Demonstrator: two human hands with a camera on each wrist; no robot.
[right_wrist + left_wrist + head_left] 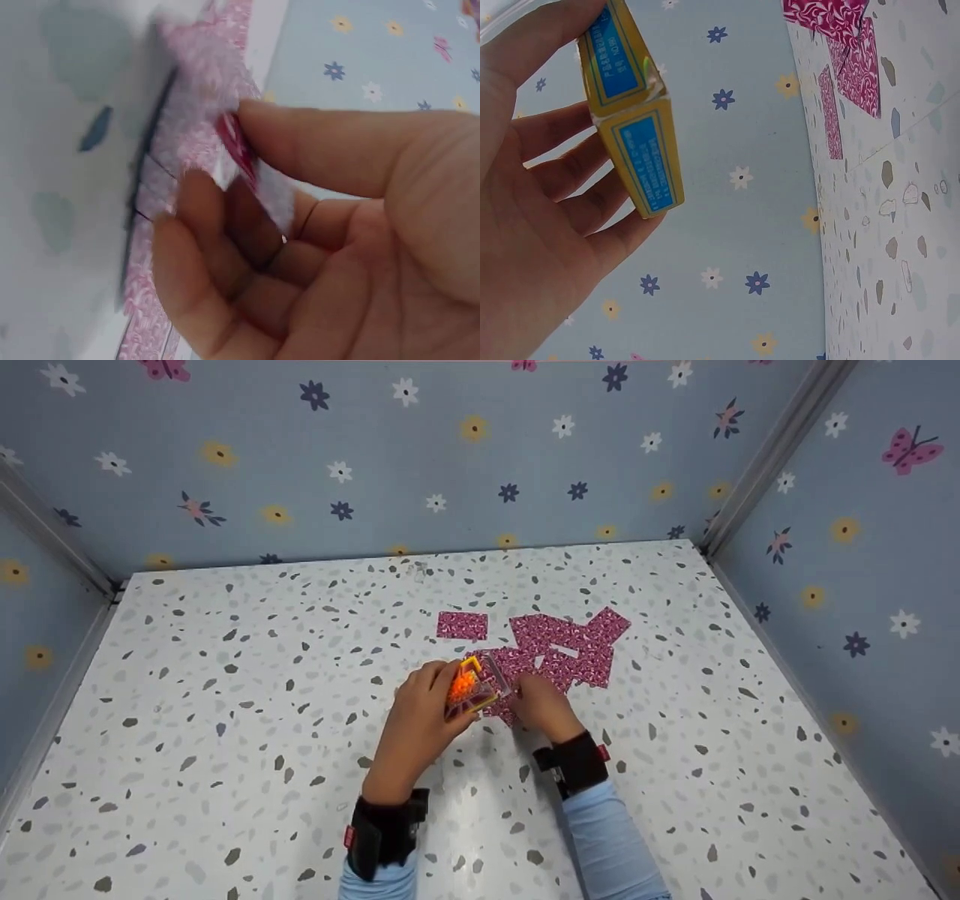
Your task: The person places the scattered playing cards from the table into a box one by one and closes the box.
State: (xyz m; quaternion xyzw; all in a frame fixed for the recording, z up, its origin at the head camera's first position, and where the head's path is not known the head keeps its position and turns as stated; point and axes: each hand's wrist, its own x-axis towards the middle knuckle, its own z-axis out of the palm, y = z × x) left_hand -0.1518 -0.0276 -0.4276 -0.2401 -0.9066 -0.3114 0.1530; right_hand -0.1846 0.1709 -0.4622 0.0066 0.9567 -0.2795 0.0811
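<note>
My left hand (421,705) grips a small card box (474,686), with fingers along one side and thumb along the other. In the left wrist view the box (641,127) shows yellow sides with blue printed panels. Close beside it, my right hand (546,709) is over the cards. The right wrist view shows its thumb and fingers pinching a magenta playing card (238,146), seen nearly edge-on and blurred. Pink-and-white patterned playing cards (551,630) lie overlapping on the table beyond and under the hands. The hands hide some of them.
One separate card (462,625) lies left of the spread. The table (247,720) has a white speckled top. Blue floral panels (450,457) rise along its back and both sides, with a grey corner post (780,450) at the right.
</note>
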